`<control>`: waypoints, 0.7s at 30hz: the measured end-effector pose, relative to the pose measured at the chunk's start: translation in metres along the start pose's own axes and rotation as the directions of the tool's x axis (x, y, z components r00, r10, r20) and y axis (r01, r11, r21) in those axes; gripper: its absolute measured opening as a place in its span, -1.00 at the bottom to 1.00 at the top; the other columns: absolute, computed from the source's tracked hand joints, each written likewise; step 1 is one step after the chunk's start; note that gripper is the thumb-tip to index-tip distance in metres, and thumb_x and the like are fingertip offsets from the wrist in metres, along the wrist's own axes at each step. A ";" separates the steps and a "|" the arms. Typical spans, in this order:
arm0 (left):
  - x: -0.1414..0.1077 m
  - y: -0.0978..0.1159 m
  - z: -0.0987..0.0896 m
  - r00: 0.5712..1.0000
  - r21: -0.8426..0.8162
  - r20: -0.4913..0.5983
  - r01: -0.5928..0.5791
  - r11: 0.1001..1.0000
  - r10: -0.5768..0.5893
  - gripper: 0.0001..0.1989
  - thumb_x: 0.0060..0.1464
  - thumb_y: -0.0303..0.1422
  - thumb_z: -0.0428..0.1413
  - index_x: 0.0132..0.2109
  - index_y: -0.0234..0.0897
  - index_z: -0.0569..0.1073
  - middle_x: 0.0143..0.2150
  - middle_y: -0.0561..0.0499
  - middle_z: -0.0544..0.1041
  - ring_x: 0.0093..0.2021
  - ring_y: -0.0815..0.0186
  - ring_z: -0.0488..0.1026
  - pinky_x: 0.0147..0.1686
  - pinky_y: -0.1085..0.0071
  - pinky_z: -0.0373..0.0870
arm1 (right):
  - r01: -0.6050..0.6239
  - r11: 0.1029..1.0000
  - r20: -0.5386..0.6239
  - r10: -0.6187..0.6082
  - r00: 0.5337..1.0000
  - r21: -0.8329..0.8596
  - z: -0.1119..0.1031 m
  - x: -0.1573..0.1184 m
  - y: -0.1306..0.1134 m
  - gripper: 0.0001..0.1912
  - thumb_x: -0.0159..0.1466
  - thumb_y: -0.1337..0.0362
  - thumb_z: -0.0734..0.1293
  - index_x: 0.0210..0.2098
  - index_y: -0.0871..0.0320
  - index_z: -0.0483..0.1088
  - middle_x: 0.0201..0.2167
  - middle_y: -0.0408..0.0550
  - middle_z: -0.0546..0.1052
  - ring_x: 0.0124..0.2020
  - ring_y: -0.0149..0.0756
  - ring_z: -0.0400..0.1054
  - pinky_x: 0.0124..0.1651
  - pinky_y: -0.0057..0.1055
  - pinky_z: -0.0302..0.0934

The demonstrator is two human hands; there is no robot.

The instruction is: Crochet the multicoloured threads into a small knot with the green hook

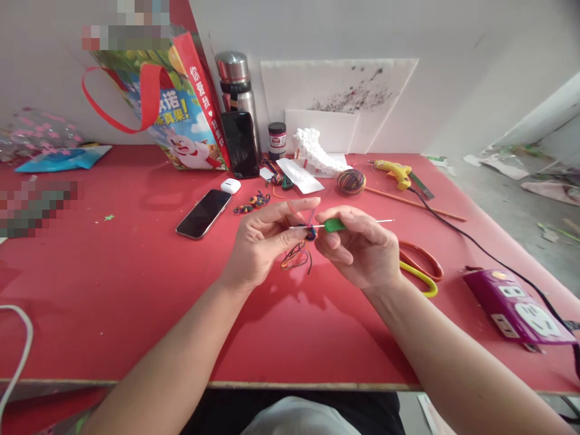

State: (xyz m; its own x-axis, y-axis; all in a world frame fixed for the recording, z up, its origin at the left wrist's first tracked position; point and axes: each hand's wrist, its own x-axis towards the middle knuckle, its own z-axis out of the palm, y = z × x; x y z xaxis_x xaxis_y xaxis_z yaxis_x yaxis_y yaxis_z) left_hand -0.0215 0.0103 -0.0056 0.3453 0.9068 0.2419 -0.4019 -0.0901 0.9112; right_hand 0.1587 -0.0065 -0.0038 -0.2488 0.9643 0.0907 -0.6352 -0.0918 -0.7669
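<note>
Over the middle of the red table my right hand (pixel 360 241) grips a crochet hook by its green handle (pixel 334 225). The thin metal shaft points left, into a small piece of dark multicoloured crochet work (pixel 310 232). That piece is pinched between the thumb and fingers of my left hand (pixel 267 235), with a strand of yarn running up by the index finger. Loose orange and dark yarn ends (pixel 295 257) dangle below. A ball of multicoloured yarn (pixel 351 181) rests behind my hands. The exact stitches are too small to make out.
Left of my hands lie a phone (pixel 205 214), a white earbud case (pixel 231 186) and crocheted bits (pixel 252 203). Red-and-yellow-handled scissors (pixel 421 275) and a purple power strip (pixel 519 305) are right. Behind stand a gift bag (pixel 181 121), a flask (pixel 235 78) and a glue gun (pixel 394 172).
</note>
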 end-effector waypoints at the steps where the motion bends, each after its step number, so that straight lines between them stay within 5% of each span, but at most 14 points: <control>1: 0.000 0.001 0.001 0.999 0.010 -0.027 -0.019 1.000 0.020 -0.72 0.08 -0.28 0.48 -0.02 -0.02 0.80 -0.33 0.03 0.56 -0.40 0.39 0.40 -0.40 0.42 0.43 | 0.000 1.000 -0.009 0.001 1.000 0.005 0.001 0.000 0.001 -0.85 0.20 0.26 0.50 -0.33 0.15 0.75 -0.63 -0.17 0.50 -0.72 -0.57 0.06 -0.56 -0.46 -0.08; 5: 0.002 0.005 0.000 0.991 0.056 -0.124 -0.042 0.998 0.048 -0.74 0.01 -0.32 0.51 -0.10 -0.02 0.81 -0.27 0.02 0.61 -0.25 0.34 0.49 -0.21 0.41 0.52 | 0.006 1.000 -0.052 -0.007 0.999 -0.019 0.001 0.002 0.002 -0.85 0.23 0.26 0.48 -0.29 0.14 0.73 -0.58 -0.18 0.48 -0.68 -0.55 0.07 -0.53 -0.45 -0.04; 9: 0.004 0.005 -0.003 0.985 0.077 -0.169 -0.007 0.997 0.020 -0.72 -0.08 -0.35 0.56 -0.16 -0.03 0.81 -0.31 0.04 0.63 -0.28 0.38 0.50 -0.24 0.45 0.51 | -0.001 1.000 -0.057 0.000 0.998 -0.018 -0.002 0.005 0.004 -0.85 0.22 0.25 0.50 -0.26 0.14 0.74 -0.56 -0.17 0.49 -0.66 -0.55 0.06 -0.51 -0.45 -0.03; 21: 0.005 0.004 -0.002 0.984 -0.060 -0.149 0.094 0.994 -0.102 -0.62 -0.17 -0.47 0.54 -0.13 -0.14 0.79 -0.39 0.09 0.57 -0.33 0.36 0.54 -0.23 0.38 0.56 | 0.023 0.992 -0.008 -0.024 1.000 -0.121 -0.002 0.000 0.002 -0.80 0.22 0.18 0.55 -0.24 0.13 0.79 -0.56 -0.07 0.60 -0.65 -0.48 0.19 -0.51 -0.40 0.07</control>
State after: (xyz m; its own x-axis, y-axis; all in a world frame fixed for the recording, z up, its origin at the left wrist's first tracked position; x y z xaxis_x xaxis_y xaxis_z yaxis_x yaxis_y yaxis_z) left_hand -0.0230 0.0153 -0.0013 0.2541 0.9625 0.0955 -0.4180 0.0203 0.9082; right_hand 0.1586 -0.0065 -0.0067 -0.2278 0.9681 0.1045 -0.5476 -0.0386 -0.8359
